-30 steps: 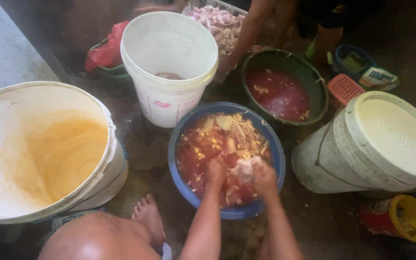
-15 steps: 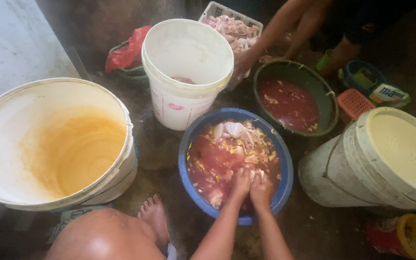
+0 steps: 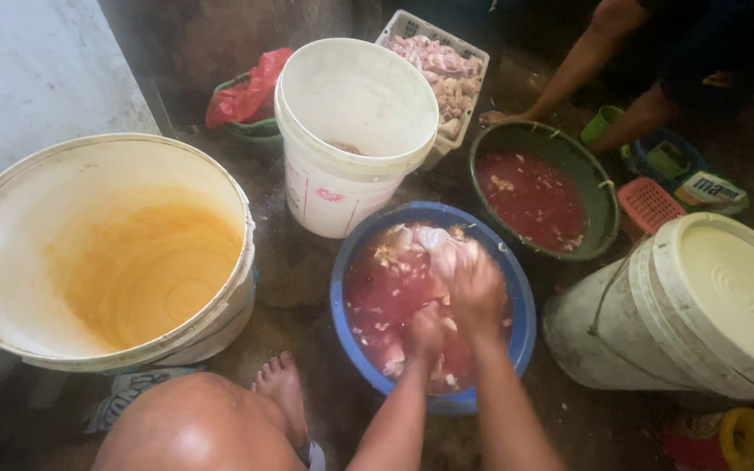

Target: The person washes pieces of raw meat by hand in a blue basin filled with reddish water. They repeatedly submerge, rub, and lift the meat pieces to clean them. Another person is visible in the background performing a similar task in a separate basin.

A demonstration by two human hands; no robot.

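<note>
Our right hand closed round pale meat pieces, lifted just above red liquid in blue basin. Our left hand just beside it, half under; we cannot tell its grip. Basin sits between our knees, likely for reach. Beyond grip: white bucket. Left of grip: large stained bucket. Right: lidded bucket. Beyond-right: green basin, co-worker's hand near crate of meat.
</note>
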